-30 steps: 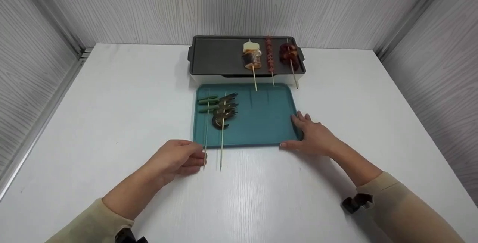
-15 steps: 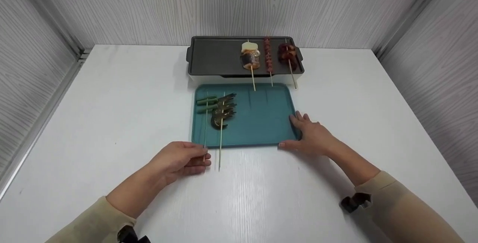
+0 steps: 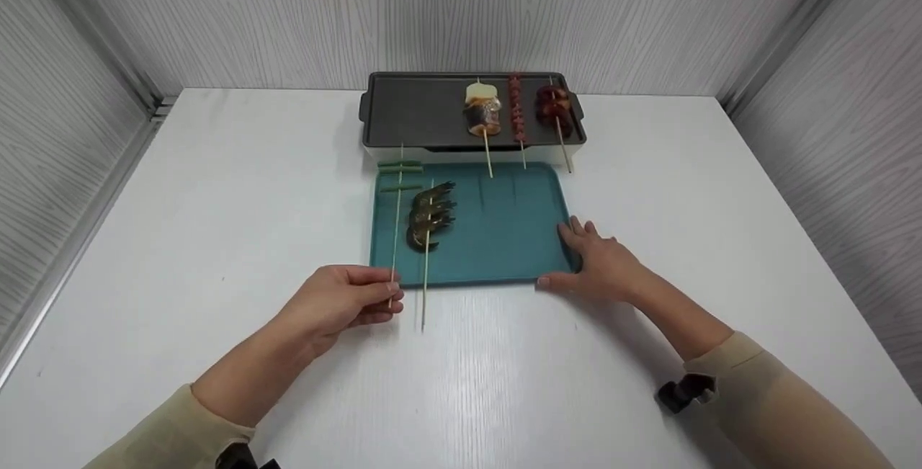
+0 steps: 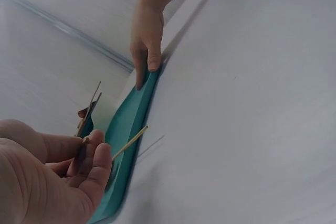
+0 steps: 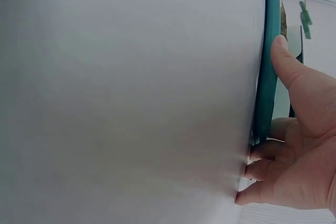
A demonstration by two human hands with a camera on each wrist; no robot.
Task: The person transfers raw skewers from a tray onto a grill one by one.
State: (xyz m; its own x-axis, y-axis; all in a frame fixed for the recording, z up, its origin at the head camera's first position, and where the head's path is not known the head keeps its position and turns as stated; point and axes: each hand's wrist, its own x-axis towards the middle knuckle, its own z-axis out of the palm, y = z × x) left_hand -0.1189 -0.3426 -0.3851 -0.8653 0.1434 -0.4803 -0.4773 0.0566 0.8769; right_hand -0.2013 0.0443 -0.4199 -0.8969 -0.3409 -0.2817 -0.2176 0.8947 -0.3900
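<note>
In the head view my left hand (image 3: 346,297) pinches the lower end of a skewer of green vegetable pieces (image 3: 400,168). Its green end is raised, with the tip overlapping the grill's front edge. The same green skewer (image 5: 305,19) shows lifted in the right wrist view. Beside it, a shrimp skewer (image 3: 431,215) lies on the teal tray (image 3: 504,238), its stick reaching past the front rim. My right hand (image 3: 601,261) touches the tray's near right corner, thumb along the front rim and spread fingers along the right side.
Behind the tray stands a dark grill plate (image 3: 418,110) on a white base. It carries a skewer with pale and browned pieces (image 3: 483,112), a thin red skewer (image 3: 518,112) and a dark red glazed skewer (image 3: 555,105). White wood-grain panels (image 3: 461,15) enclose the table.
My left hand has taken a pinch grip on the green vegetable skewer and lifted it, its green end moving up and toward the grill. My right hand has stayed at the tray corner.
</note>
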